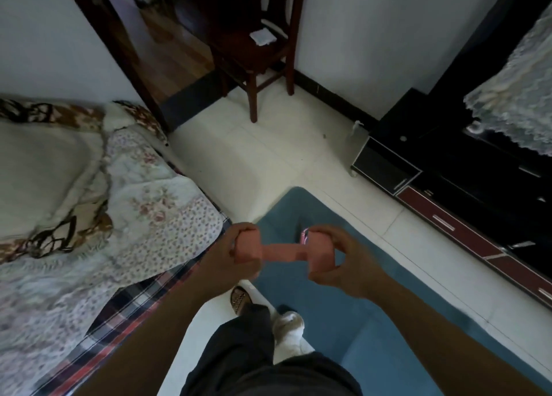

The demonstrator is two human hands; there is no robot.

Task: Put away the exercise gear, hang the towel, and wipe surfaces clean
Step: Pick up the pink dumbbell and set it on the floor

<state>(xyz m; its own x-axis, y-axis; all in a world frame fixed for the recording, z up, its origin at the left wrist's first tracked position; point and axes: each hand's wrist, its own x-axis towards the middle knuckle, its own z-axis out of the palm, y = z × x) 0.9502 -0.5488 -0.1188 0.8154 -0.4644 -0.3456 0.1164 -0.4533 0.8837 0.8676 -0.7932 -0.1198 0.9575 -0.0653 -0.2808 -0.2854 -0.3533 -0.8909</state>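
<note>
- pink dumbbell (pixel 280 253) is off the floor, held level between both hands, over the far end of the blue exercise mat (pixel 388 291), just off the near corner of the bed (pixel 134 201)
- left hand (pixel 236 255): fingers curled round the dumbbell's left head
- right hand (pixel 343 261): fingers and thumb wrapped round the right head, thumb and forefinger closing a ring at its end
- small pink item pokes up behind the right head; can't tell what it is
- progress looks early: dumbbell picked up but not stowed, mat lies unrolled on the floor
- towel: no hung towel in view; white folded cloth (pixel 263 35) on the seat of the chair (pixel 257 58) may be it, can't confirm
- wiping: no sign it has started; the black TV cabinet (pixel 448 171) along the right wall is a likely surface
</note>
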